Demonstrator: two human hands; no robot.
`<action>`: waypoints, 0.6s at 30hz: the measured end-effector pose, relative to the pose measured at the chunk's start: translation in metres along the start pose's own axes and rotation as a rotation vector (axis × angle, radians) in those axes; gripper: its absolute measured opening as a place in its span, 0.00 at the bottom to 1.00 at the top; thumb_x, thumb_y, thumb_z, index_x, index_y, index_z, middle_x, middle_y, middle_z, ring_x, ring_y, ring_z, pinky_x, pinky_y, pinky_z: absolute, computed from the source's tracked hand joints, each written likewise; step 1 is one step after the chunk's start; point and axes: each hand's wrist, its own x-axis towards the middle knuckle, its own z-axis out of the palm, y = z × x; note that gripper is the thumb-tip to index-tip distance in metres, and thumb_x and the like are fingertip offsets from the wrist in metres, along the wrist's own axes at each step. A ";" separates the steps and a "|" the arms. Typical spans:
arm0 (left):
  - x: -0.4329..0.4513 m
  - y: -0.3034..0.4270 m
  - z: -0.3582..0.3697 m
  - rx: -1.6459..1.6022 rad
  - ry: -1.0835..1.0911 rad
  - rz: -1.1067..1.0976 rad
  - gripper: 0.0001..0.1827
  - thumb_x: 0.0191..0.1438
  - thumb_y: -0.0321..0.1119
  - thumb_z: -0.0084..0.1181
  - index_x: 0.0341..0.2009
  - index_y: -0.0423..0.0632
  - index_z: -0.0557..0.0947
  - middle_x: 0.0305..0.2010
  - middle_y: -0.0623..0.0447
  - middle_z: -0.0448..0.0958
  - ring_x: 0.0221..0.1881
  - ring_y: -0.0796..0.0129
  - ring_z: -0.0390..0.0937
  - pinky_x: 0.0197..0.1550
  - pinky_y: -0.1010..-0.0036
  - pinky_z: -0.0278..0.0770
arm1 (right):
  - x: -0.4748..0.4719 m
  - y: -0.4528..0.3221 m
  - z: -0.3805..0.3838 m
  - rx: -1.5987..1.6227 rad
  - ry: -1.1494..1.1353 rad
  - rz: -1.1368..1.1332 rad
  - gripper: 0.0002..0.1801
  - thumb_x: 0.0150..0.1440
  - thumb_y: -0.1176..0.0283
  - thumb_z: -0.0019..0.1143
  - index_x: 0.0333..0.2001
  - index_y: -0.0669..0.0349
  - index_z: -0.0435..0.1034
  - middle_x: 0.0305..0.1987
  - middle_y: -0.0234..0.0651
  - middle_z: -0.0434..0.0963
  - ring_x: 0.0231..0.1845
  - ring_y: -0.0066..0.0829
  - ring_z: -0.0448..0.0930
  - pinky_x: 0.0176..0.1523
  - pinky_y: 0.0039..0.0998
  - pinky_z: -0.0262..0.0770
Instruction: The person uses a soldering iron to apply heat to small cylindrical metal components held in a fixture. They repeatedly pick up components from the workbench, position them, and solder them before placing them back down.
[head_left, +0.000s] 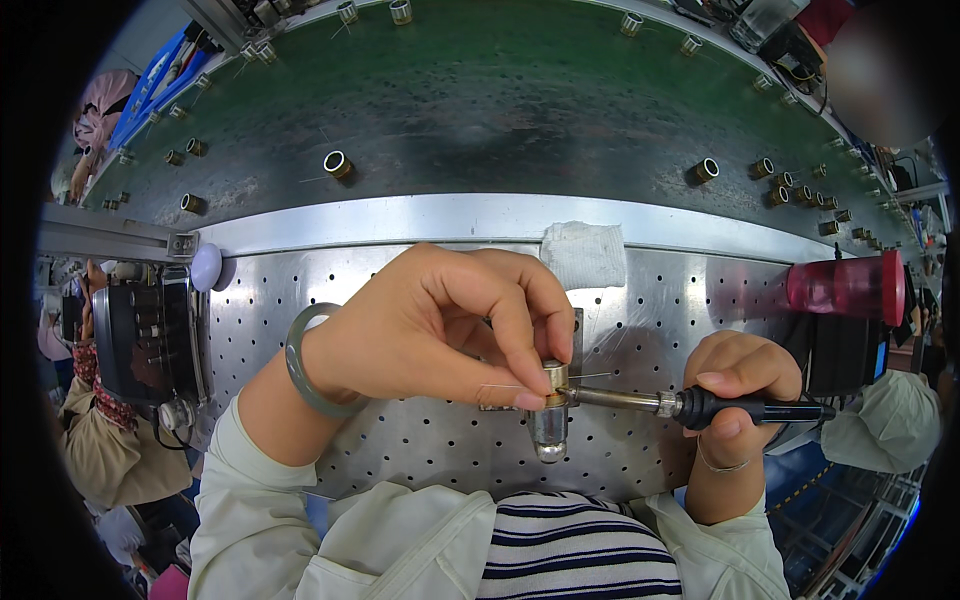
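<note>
My left hand (442, 330), a bangle at its wrist, pinches a small metal cylindrical part (555, 375) between thumb and fingers. Fine wires stick out on both sides of the part. It sits on top of an upright metal post with a rounded end (550, 431), fixed near the middle of the perforated metal plate (645, 307). In my right hand (742, 382) is a soldering iron (675, 403) with a black handle, held level. Its tip touches or nearly touches the side of the part, close to my left fingertips; the exact contact is hidden.
Behind the plate runs a green belt surface (480, 97) carrying several coil-like metal cylinders (338, 164). A white cloth pad (583, 255) lies at the plate's back edge. A pink cup (847, 287) lies at right, a black device (142, 341) stands at left. Other people sit at both sides.
</note>
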 end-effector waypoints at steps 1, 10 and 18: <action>0.000 -0.001 -0.001 0.004 -0.019 0.013 0.08 0.39 0.17 0.65 0.26 0.42 0.83 0.39 0.47 0.74 0.39 0.69 0.74 0.40 0.79 0.74 | 0.000 0.000 0.000 -0.005 0.000 -0.008 0.14 0.42 0.77 0.66 0.31 0.74 0.72 0.19 0.41 0.74 0.15 0.27 0.73 0.22 0.22 0.67; 0.002 -0.001 -0.003 0.003 -0.067 0.022 0.08 0.41 0.16 0.63 0.28 0.41 0.83 0.41 0.48 0.73 0.40 0.70 0.74 0.41 0.80 0.75 | 0.002 -0.003 -0.001 -0.063 -0.005 -0.006 0.13 0.42 0.76 0.67 0.30 0.72 0.72 0.19 0.41 0.75 0.16 0.29 0.73 0.22 0.24 0.68; 0.004 0.001 -0.003 -0.080 -0.081 -0.111 0.13 0.48 0.18 0.58 0.41 0.37 0.81 0.42 0.48 0.76 0.40 0.72 0.74 0.38 0.82 0.72 | 0.003 -0.005 -0.002 -0.087 -0.003 -0.001 0.13 0.40 0.76 0.68 0.28 0.71 0.72 0.19 0.41 0.75 0.16 0.30 0.73 0.22 0.24 0.68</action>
